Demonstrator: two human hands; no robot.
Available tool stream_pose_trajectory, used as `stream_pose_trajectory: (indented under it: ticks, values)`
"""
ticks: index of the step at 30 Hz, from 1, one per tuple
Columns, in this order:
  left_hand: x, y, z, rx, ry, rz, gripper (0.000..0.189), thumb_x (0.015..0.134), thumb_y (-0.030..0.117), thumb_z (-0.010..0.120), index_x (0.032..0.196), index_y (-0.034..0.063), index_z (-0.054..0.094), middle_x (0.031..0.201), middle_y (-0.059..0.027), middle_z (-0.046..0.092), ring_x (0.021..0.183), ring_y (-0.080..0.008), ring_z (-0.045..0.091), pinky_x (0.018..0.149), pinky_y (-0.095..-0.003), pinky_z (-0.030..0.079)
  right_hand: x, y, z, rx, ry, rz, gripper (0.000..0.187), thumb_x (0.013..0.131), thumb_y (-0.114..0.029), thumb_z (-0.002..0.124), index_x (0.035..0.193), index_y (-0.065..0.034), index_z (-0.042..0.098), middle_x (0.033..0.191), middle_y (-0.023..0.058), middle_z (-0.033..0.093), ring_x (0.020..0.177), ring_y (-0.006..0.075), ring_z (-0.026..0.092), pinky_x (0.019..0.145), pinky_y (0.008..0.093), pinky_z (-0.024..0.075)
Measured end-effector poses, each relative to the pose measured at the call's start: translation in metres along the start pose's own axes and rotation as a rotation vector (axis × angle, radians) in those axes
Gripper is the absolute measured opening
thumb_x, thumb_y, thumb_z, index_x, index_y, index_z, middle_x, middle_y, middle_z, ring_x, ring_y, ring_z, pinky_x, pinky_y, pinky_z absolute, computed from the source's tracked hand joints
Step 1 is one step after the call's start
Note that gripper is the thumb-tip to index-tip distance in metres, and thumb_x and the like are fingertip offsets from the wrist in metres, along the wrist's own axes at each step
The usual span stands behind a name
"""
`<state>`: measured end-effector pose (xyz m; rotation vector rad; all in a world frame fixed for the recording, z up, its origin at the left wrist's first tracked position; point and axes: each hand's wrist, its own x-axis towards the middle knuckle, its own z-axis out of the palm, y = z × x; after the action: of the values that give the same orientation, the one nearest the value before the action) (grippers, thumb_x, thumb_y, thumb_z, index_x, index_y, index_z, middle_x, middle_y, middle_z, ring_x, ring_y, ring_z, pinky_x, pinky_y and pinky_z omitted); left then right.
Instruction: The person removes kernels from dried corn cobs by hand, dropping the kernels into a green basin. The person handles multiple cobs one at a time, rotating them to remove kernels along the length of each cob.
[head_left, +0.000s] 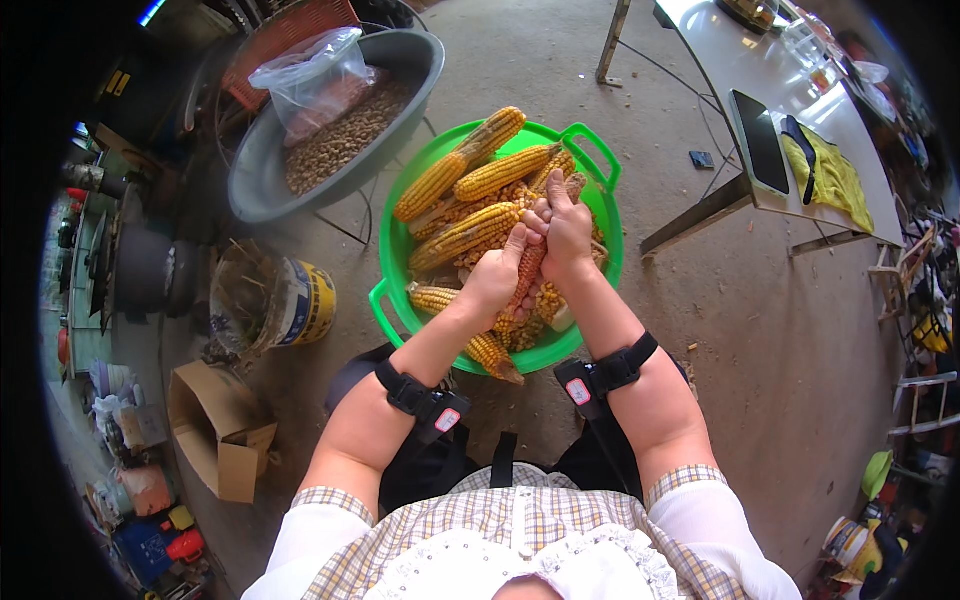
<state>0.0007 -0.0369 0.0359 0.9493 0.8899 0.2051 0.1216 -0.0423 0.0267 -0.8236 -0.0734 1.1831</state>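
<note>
A reddish corn cob (531, 264), mostly bare of kernels, runs between my two hands over a green plastic basin (388, 247). My left hand (495, 276) closes around the cob from the left, thumb pointing up along it. Against its upper right side my right hand (568, 229) grips, thumb raised and fingers curled. The fingers partly hide the cob. Yellow ears of corn (504, 172) lie in the basin, among them a long ear (466, 229) left of my hands. Loose kernels and more cobs show beneath; one ear (493, 358) leans over the near rim.
A grey basin (259, 191) of peanuts and a plastic bag (319, 79) stands at upper left. Left are a bucket (311, 300) and an open cardboard box (247, 469). A white table (705, 37) at upper right bears a phone (759, 142) and yellow cloth (829, 176).
</note>
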Motion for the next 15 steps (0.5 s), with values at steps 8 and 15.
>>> stream_pose_trajectory:
  ticks: [8,15]
  values:
    - [0.029,-0.009,0.007,0.546,0.365,0.381,0.063,0.099,0.040,0.036,0.063,-0.0047,0.062,0.048,-0.0112,0.057,0.044,-0.0208,0.060,0.040,-0.0327,0.045,0.012,0.003,0.005,-0.111,0.258,-0.220,0.036,0.095,-0.028,0.055,0.069,-0.0125,0.035,0.050,-0.0035,0.031,0.038,0.0089,0.030,0.034,0.0267,0.0252]
    - [0.050,-0.014,-0.002,0.808,0.517,0.625,0.062,0.099,0.040,0.038,0.064,-0.0050,0.063,0.048,-0.0117,0.057,0.047,-0.0252,0.062,0.046,-0.0348,0.048,0.015,0.001,0.005,-0.041,0.272,-0.314,0.043,0.095,-0.031,0.055,0.062,-0.0127,0.035,0.050,-0.0026,0.032,0.040,0.0104,0.033,0.036,0.0271,0.0304]
